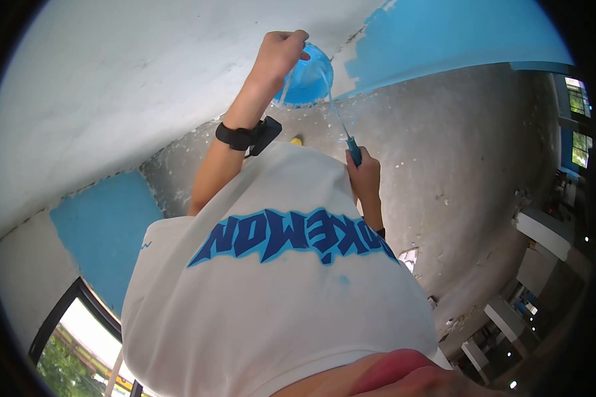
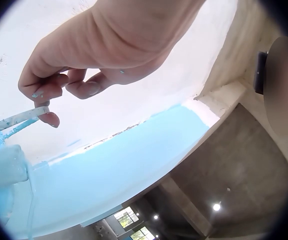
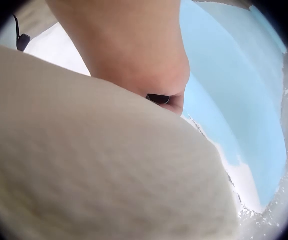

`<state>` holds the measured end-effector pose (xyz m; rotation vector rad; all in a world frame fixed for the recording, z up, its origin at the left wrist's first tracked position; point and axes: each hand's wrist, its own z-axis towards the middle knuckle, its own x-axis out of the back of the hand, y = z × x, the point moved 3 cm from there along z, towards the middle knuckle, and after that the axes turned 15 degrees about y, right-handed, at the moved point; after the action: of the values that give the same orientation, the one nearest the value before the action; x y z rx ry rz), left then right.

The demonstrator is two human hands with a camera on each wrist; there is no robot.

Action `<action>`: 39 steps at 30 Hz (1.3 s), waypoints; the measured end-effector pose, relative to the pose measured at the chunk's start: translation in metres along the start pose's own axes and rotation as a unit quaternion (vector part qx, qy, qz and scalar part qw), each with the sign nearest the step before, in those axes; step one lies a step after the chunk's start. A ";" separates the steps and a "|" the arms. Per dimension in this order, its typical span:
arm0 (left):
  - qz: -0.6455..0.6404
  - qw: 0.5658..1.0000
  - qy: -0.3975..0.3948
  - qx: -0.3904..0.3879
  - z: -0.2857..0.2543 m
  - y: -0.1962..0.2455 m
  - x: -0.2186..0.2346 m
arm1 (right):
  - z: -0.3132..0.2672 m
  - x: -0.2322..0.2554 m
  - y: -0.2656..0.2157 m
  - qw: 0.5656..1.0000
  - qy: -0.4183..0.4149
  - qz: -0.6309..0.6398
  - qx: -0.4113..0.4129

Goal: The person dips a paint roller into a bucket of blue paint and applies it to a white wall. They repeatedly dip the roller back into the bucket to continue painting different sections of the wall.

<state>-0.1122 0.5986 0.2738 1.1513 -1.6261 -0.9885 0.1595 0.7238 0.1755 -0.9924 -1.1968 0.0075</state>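
My left hand [image 1: 285, 51] holds up a blue paint bucket [image 1: 304, 92] by its handle. In the left wrist view, the fingers hook round the paint-spattered white handle [image 2: 19, 120], and dabs of blue paint mark the fingers. My right hand [image 1: 365, 177] grips the blue-green handle of a paint roller [image 1: 353, 152]; its thin rod runs up to the bucket. The roller's paint-covered head [image 2: 6, 166] shows at the bucket in the left wrist view. In the right wrist view, the white shirt hides much of the right hand [image 3: 144, 70].
A white wall [image 1: 146, 73] stands close on the left, with a blue-painted section [image 1: 457, 36] ahead. Another blue patch [image 1: 106, 225] lies by a window at lower left. The grey floor [image 1: 437, 165] is speckled with paint along the wall's foot.
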 end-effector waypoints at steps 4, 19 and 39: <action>-0.007 1.000 -0.002 -0.009 0.001 0.005 0.005 | 0.001 0.007 -0.006 0.999 0.036 -0.007 0.020; -0.015 1.000 0.016 -0.019 0.004 0.015 0.015 | 0.004 0.035 -0.040 0.992 0.120 0.039 0.022; -0.031 0.999 -0.001 -0.022 0.003 0.006 0.021 | 0.000 0.057 -0.060 0.985 0.167 0.044 0.020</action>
<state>-0.1206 0.5803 0.2825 1.1763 -1.5704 -1.0595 0.1551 0.7160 0.2578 -0.9676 -0.8426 -0.0627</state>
